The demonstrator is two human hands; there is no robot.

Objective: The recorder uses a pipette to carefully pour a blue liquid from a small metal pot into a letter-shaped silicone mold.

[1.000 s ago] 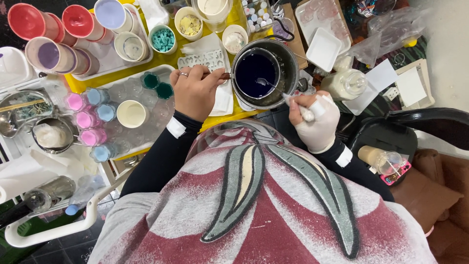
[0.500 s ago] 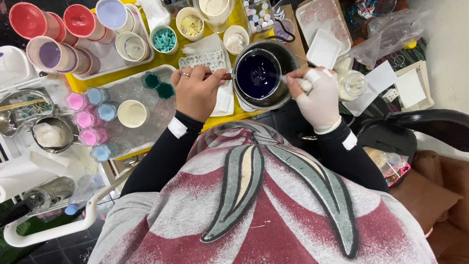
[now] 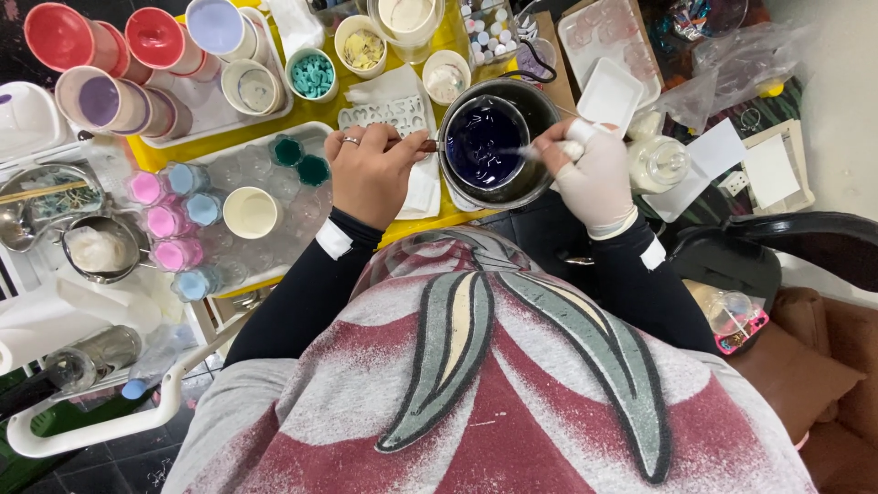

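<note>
L hand (image 3: 369,174) grips pot (image 3: 498,142) handle; R hand (image 3: 594,174) pinches stirrer (image 3: 540,151). Dye looks mixed, clear moulds (image 3: 274,197) mostly unfilled.

probably a craft workshop, coloured cups (image 3: 151,69), moulds (image 3: 611,37), dye pot (image 3: 498,142)

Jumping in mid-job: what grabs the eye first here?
The metal pot of dark purple liquid at centre, the left hand holding its handle and the gloved right hand dipping a stick in. To the left, pink and blue cups line a clear tray.
</note>
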